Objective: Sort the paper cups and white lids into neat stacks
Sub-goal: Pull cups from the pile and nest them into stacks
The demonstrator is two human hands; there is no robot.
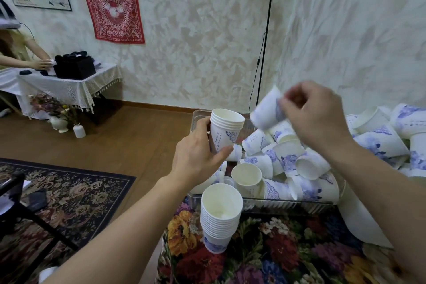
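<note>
With the left hand (198,154) gripping the short nested stack (224,131), the right hand (315,115), pinching a blurred single cup (267,110) at its 3 o'clock, should turn it mouth-up and seat it squarely.

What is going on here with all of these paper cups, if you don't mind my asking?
A person is sorting loose paper cups into stacks. The left hand grips a short stack of nested cups, while the right hand holds a single cup, blurred, beside it. A taller finished stack stands on the floral cloth, and many unsorted cups lie jumbled in the clear tray.
</note>
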